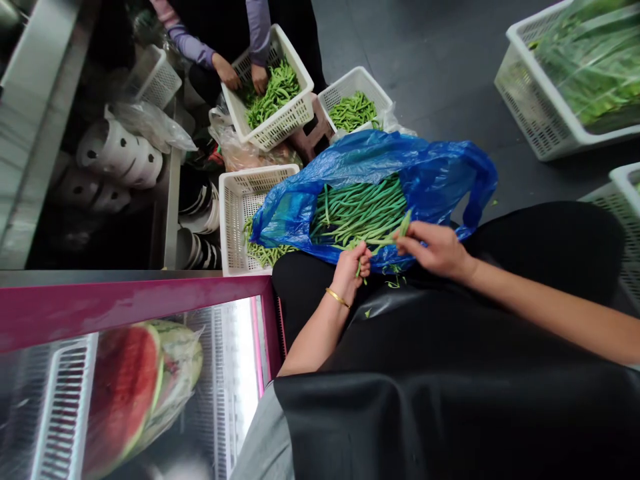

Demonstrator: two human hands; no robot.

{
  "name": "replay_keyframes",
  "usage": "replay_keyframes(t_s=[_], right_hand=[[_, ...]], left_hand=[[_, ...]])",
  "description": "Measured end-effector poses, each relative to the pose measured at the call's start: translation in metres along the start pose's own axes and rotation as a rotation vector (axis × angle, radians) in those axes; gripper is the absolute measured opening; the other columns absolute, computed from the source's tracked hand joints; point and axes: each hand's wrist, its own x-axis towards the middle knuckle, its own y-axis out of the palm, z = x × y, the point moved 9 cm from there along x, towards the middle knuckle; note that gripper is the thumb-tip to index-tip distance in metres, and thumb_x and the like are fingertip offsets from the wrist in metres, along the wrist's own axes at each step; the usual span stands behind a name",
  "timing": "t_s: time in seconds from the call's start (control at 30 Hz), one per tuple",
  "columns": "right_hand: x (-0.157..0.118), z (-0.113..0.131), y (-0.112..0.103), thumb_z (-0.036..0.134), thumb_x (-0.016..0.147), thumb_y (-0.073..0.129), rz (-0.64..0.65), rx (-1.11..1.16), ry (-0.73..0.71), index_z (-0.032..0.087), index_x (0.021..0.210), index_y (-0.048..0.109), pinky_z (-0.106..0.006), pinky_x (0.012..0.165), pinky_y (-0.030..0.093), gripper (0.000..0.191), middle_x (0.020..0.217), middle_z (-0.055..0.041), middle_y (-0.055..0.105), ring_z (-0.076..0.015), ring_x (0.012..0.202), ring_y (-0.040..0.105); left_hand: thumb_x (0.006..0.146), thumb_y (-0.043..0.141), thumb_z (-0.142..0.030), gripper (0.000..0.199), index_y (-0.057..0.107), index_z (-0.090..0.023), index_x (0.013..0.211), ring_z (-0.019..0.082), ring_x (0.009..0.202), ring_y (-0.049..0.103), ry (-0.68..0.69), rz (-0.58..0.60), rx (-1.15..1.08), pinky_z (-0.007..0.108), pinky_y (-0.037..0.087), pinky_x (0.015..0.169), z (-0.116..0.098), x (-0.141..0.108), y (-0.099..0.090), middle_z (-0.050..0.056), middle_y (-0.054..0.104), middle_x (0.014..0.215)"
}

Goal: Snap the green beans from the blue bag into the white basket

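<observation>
Long green beans (363,210) lie in a heap inside an open blue plastic bag (440,177) over my lap. My left hand (353,267), a gold bangle at its wrist, is closed round green beans, with short ends poking out below the fingers. To its right, my right hand (433,247) pinches green bean pieces between thumb and fingers. A bean stretches between the two hands above the near edge of the bag. Small trimmed bits (395,279) are scattered on the black apron (450,393) just below.
Broken beans lie in a white basket (231,220) at left and another basket (383,97) beyond the bag. A co-worker's hands (243,75) reach into a third basket (295,110). A glass-fronted case holds cut watermelon (125,387). Bagged greens (595,60) fill a crate at right.
</observation>
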Motion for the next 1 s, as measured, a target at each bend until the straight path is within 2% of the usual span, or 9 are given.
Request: replay_keyframes(t_s=[0.07,0.13,0.27,0.37,0.5,0.57,0.73,0.83,1.0], right_hand=[[-0.008,0.017,0.017,0.048,0.086,0.054,0.092,-0.087,-0.103,0.021,0.075,0.059,-0.032,0.07,0.05,0.03,0.077,-0.0076,0.068,-0.0197,0.074,0.064],[-0.006,0.007,0.029,0.051,0.086,0.052,0.174,0.034,0.002,0.02,0.073,0.057,-0.03,0.064,0.051,0.034,0.072,-0.0065,0.068,-0.0178,0.066,0.064],[0.003,-0.028,0.04,0.057,0.082,0.055,0.277,0.269,0.248,0.019,0.07,0.054,-0.028,0.052,0.049,0.04,0.062,-0.0046,0.065,-0.0151,0.052,0.06],[0.004,-0.013,0.025,0.048,0.087,0.052,0.16,0.018,0.012,0.019,0.071,0.058,-0.028,0.058,0.048,0.034,0.065,-0.0054,0.065,-0.0153,0.059,0.06],[-0.021,0.037,0.034,0.04,0.091,0.049,0.169,-0.23,-0.438,0.02,0.08,0.065,-0.028,0.068,0.048,0.028,0.076,-0.0078,0.068,-0.0164,0.071,0.062],[-0.021,0.037,0.039,0.041,0.091,0.049,0.198,-0.199,-0.401,0.02,0.077,0.064,-0.025,0.064,0.047,0.029,0.072,-0.006,0.068,-0.015,0.066,0.062],[-0.006,0.0,0.05,0.039,0.089,0.05,0.274,-0.182,-0.058,0.019,0.068,0.06,-0.022,0.053,0.041,0.031,0.058,0.0001,0.064,-0.0121,0.053,0.058],[-0.005,-0.004,0.056,0.041,0.088,0.05,0.397,-0.364,-0.114,0.019,0.075,0.064,-0.023,0.055,0.039,0.029,0.066,-0.0023,0.067,-0.0145,0.059,0.061],[-0.002,0.012,0.029,0.042,0.092,0.042,0.323,-0.762,-0.325,0.016,0.09,0.063,-0.026,0.051,0.03,0.035,0.084,-0.0109,0.066,-0.0174,0.065,0.058]], left_hand=[[0.082,0.061,-0.043,0.038,0.048,-0.014,0.062,0.002,0.034,0.028,0.049,-0.173,-0.068,0.015,0.02,0.035,-0.003,0.006,-0.017,-0.008,0.033,0.044],[0.083,0.06,-0.042,0.034,0.052,-0.012,0.068,0.004,0.038,0.04,0.125,-0.187,-0.041,0.016,0.032,0.039,-0.011,0.005,-0.017,-0.004,0.044,0.048],[0.075,0.069,-0.043,0.035,0.06,-0.01,0.079,0.008,0.042,0.049,-0.011,0.24,0.16,0.02,0.039,0.042,0.0,-0.017,0.031,0.0,0.054,0.053],[0.07,0.074,-0.043,0.036,0.056,-0.012,0.074,0.005,0.036,0.04,-0.048,0.333,0.132,0.017,0.028,0.037,0.004,-0.031,0.049,-0.005,0.044,0.047],[0.078,0.067,-0.043,0.035,0.046,-0.016,0.069,0.003,0.037,0.034,0.105,0.105,-0.157,0.017,0.027,0.039,-0.018,-0.024,0.036,-0.008,0.035,0.047],[0.08,0.063,-0.046,0.036,0.045,-0.017,0.07,0.003,0.039,0.034,0.223,-0.016,-0.237,0.017,0.028,0.041,-0.031,-0.023,0.023,-0.008,0.033,0.049],[0.068,0.074,-0.047,0.038,0.057,-0.015,0.081,0.005,0.045,0.04,0.483,-0.029,0.219,0.021,0.031,0.046,-0.047,-0.04,0.025,-0.006,0.048,0.056],[0.066,0.076,-0.045,0.036,0.059,-0.013,0.074,0.005,0.05,0.042,0.525,-0.013,0.462,0.021,0.033,0.051,-0.044,-0.045,0.028,-0.004,0.051,0.059],[0.072,0.069,-0.049,0.037,0.055,-0.015,0.07,0.006,0.042,0.037,0.368,0.142,0.627,0.022,0.027,0.046,-0.032,-0.04,0.028,-0.006,0.045,0.047]])
